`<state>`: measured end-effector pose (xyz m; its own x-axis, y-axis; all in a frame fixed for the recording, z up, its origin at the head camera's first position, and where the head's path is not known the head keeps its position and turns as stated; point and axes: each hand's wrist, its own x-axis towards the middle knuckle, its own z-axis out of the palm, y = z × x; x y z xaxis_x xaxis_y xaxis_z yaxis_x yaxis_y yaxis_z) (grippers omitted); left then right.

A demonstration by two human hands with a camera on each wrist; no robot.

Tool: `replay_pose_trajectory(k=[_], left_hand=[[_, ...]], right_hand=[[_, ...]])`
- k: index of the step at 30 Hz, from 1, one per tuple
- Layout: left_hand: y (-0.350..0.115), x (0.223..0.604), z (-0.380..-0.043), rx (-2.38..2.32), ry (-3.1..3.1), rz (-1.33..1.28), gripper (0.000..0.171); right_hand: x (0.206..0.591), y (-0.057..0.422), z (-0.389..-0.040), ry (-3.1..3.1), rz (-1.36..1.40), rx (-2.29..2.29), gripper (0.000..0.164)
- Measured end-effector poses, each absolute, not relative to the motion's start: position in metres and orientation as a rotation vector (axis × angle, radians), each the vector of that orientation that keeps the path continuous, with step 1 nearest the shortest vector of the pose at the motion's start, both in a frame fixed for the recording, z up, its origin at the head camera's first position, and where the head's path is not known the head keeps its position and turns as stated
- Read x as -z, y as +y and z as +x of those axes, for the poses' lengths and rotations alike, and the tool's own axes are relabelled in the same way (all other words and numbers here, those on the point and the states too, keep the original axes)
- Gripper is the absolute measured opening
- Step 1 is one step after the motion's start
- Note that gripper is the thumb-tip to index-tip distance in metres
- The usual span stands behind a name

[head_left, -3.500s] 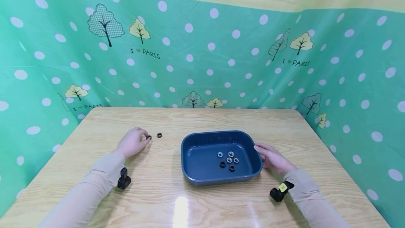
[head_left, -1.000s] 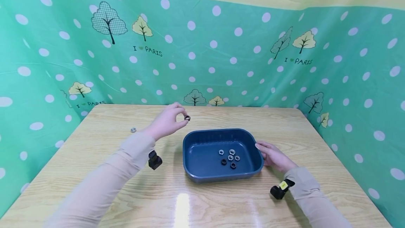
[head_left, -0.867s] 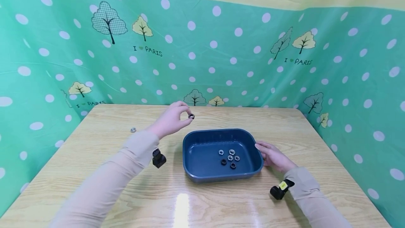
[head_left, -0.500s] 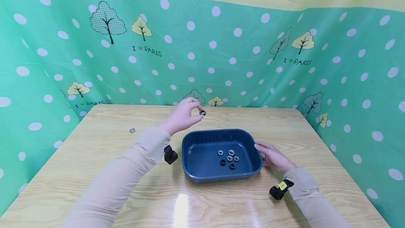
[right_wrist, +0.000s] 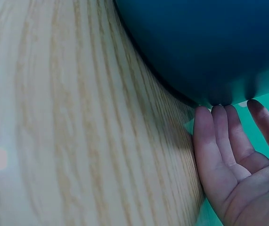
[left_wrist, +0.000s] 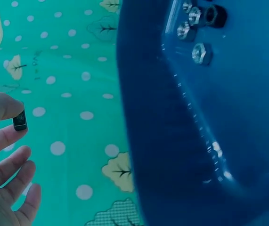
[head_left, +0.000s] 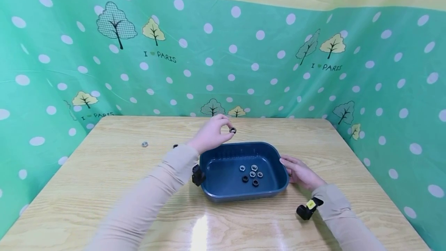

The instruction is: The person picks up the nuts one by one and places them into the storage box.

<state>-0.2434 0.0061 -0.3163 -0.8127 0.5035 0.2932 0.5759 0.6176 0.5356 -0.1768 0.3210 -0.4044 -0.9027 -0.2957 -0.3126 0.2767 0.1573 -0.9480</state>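
Observation:
Between thumb and forefinger, my left hand [head_left: 213,134] pinches a black nut [head_left: 232,130] just above the far rim of a dark blue basin [head_left: 221,181]. The left wrist view shows the same nut [left_wrist: 20,120] from its side, the other fingers spread loosely. Several nuts lie on the basin floor: silver ones [head_left: 254,168] and two black ones [head_left: 245,179]. At the basin's right end, my right hand [head_left: 300,172] rests its fingers against the outer wall. In the right wrist view those fingertips [right_wrist: 205,117] touch the wall, nearly straight.
On the wooden table [head_left: 167,220], a silver nut [head_left: 144,144] lies at the left. Another black nut [head_left: 175,146] sits partly behind the left sleeve. A green dotted curtain [head_left: 230,65] hangs behind the table and along its sides.
My left hand has picked up a black nut from the left of the table and carried it rightward to the basin's far rim. The right hand has stayed at the basin's end.

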Motion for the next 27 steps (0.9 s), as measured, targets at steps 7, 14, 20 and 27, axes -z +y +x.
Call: replay_pose_trajectory(k=[7,14,20,27], left_hand=[[0.017,0.329,-0.243,0.954,-2.71,-0.927,0.015],[0.026,0.339,-0.24,0.997,-2.75,-0.926,0.016],[0.034,0.343,-0.238,1.026,-2.768,-0.948,0.017],[0.04,0.35,-0.239,1.04,-2.767,-0.972,0.016]], right_hand=[[0.403,0.321,-0.178,2.034,-0.007,1.774,0.07],[0.403,0.321,-0.177,2.031,-0.018,1.784,0.071],[0.408,0.326,-0.177,1.969,-0.135,1.827,0.069],[0.408,0.322,-0.177,2.01,-0.053,1.802,0.069]])
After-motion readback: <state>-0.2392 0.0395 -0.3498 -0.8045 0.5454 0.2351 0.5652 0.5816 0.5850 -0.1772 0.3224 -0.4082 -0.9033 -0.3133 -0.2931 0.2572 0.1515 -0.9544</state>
